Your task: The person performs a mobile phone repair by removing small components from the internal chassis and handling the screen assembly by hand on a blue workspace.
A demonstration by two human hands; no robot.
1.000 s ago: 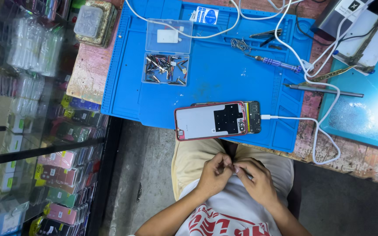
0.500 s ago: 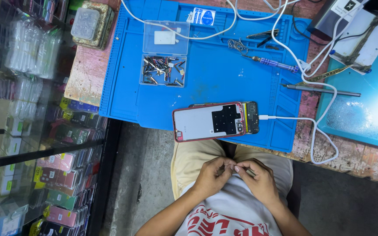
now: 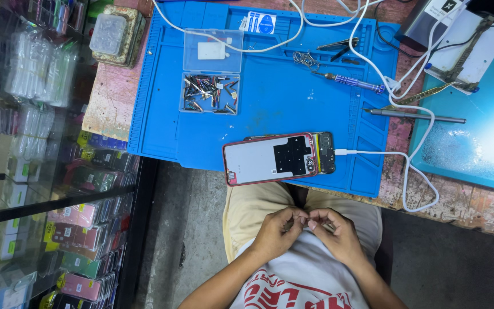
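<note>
Both hands low over lap, fingertips pinched together on something too small to tell: left hand (image 3: 278, 232), right hand (image 3: 334, 232). Opened phone (image 3: 270, 159) overhangs blue mat (image 3: 270, 103) near edge, white cable (image 3: 373, 153) plugged in. Parts box (image 3: 210, 91), screwdriver (image 3: 350, 83) farther back. Tabletop (image 3: 110, 97) edge left; glass display case (image 3: 41, 171) beside.

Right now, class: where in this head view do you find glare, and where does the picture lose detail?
Head view: glare whitens the teal mat at right; reflections on the glass case at left blur its packets; the blue mat and phone are evenly lit and sharp; whatever the left hand and right hand pinch is too small to tell.
</note>
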